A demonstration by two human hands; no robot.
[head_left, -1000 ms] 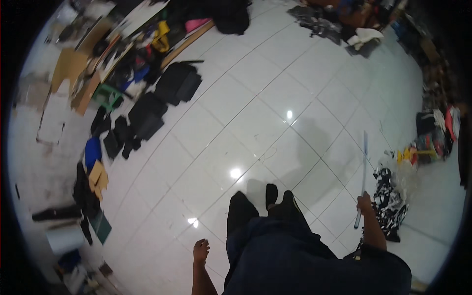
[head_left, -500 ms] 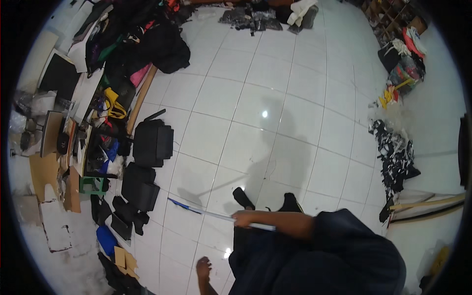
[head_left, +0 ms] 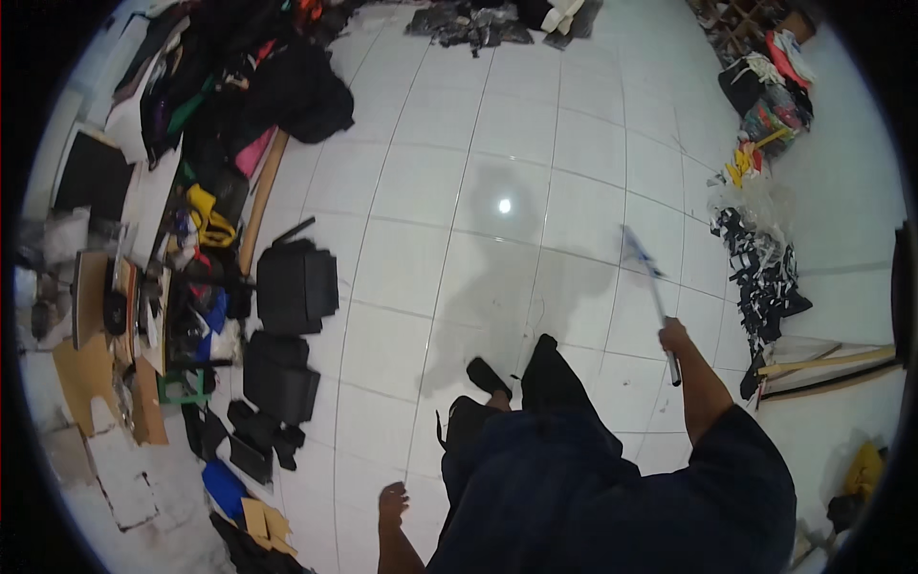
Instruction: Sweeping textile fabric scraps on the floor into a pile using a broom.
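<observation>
In my right hand (head_left: 674, 335) is the pale handle of a broom (head_left: 657, 294), with the fingers closed around it. A dark grip end sticks out below the fist. Its blue head is blurred by motion and lies at or just above the white tiles, right of centre; the bristles cannot be made out. My left hand (head_left: 393, 502) hangs low at the left of my body, holding nothing, its fingers loosely bent and apart. My dark shoes stand on the tiled floor (head_left: 488, 258) between the two hands.
Black padded bags (head_left: 297, 287) line the left side, near a wooden pole (head_left: 263, 201) and cluttered shelves. Along the right wall lies a heap of black and white scraps (head_left: 760, 273) beside clear plastic. Dark packets (head_left: 469, 27) lie at the far end.
My right hand has swung the broom from the left across my body to the right, its head now farther forward. My left hand stays low at the left. My feet have shifted.
</observation>
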